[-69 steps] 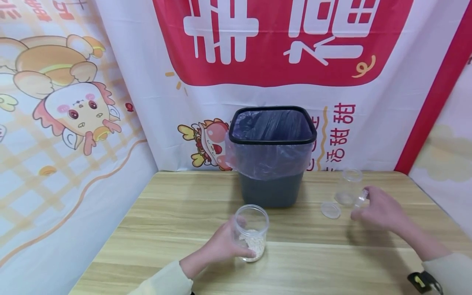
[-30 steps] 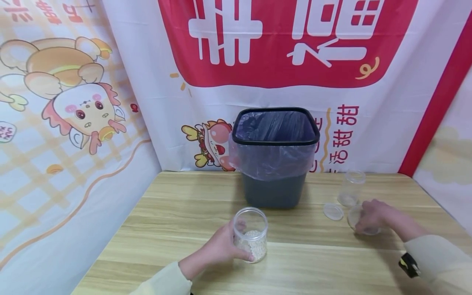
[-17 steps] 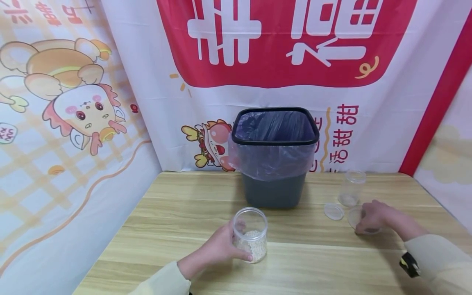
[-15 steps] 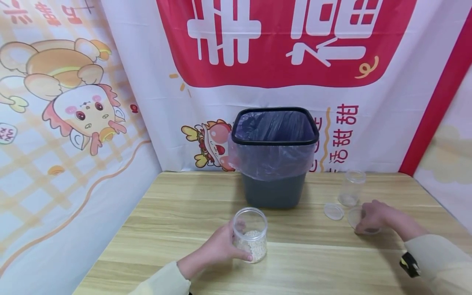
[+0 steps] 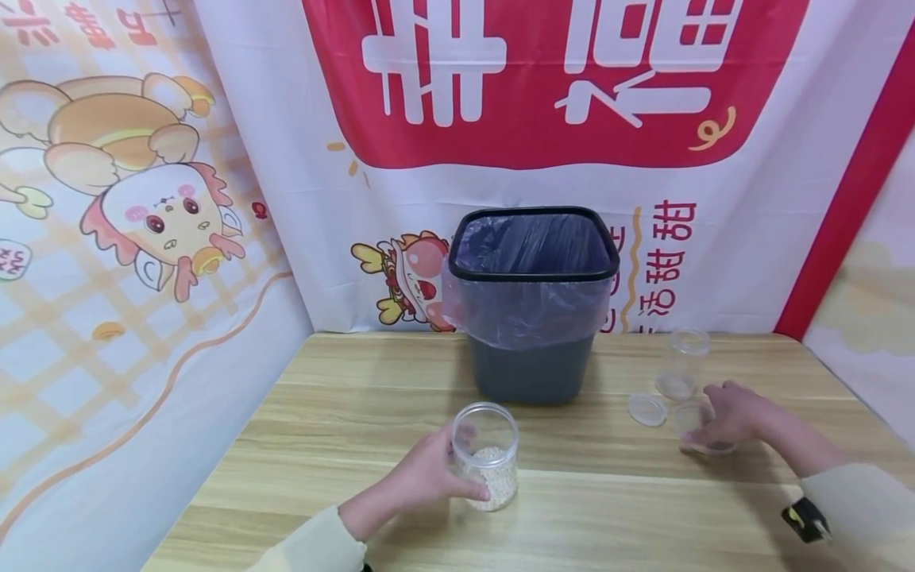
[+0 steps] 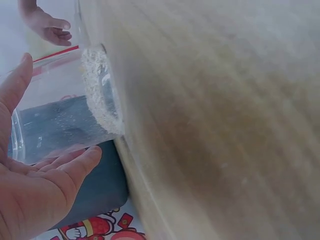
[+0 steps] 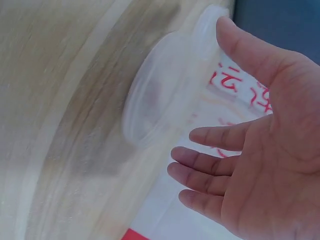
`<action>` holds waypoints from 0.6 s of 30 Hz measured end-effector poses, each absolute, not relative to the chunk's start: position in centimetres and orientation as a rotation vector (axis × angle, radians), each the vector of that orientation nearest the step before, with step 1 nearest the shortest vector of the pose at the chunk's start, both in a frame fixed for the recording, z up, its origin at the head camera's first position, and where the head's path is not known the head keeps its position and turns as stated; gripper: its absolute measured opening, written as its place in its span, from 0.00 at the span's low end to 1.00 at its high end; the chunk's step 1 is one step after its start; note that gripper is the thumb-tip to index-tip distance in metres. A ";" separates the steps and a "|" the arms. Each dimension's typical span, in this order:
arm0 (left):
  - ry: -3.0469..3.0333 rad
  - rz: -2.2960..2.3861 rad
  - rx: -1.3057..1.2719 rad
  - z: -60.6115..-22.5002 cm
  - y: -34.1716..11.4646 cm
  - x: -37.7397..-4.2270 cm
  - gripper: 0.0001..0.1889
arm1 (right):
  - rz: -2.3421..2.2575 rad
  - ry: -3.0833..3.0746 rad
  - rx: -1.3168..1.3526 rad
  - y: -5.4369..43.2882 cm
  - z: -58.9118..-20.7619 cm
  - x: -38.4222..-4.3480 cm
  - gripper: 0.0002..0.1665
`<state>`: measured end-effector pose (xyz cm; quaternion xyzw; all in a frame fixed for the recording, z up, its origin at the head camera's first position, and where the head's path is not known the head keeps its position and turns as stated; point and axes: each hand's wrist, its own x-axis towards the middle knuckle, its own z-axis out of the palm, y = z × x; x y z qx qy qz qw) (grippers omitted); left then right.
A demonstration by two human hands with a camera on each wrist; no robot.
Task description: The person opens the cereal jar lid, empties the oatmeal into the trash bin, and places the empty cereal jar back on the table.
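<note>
My left hand (image 5: 429, 470) holds a clear plastic jar (image 5: 496, 454) that stands upright on the table, mouth uncovered. White grains (image 6: 98, 92) fill its lower part; in the left wrist view my thumb and fingers lie on either side of the jar's wall. Over at the right, my right hand (image 5: 738, 417) hovers by a round clear lid (image 5: 704, 433) lying on the table. The right wrist view shows its fingers spread and apart from that lid (image 7: 155, 95), with nothing in the palm.
Behind the right hand stands another clear jar (image 5: 681, 369), with a smaller clear lid (image 5: 646, 410) lying to its left. A dark bin (image 5: 529, 365) with a translucent liner stands at the back middle of the wooden table (image 5: 343, 397), against a printed cloth backdrop (image 5: 250, 159).
My right hand carried the clear lid, laid it flat on the table near the other lid, then let go and lifted slightly off it. The left hand has stayed at the jar.
</note>
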<state>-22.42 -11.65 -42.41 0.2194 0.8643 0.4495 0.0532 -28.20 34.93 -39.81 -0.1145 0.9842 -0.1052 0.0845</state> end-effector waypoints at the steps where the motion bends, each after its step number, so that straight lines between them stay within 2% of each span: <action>1: 2.634 1.362 0.671 -42.3 -11.7 -22.4 0.46 | -0.307 2.955 -0.358 34.9 -39.8 -28.1 0.59; 12: 2.707 1.313 0.683 -40.6 -11.8 -22.4 0.47 | -0.409 3.105 -0.375 31.6 -39.8 -26.1 0.60; 18: 2.712 1.323 0.695 -39.8 -11.6 -22.4 0.46 | -0.493 3.145 -0.472 29.1 -40.1 -24.9 0.58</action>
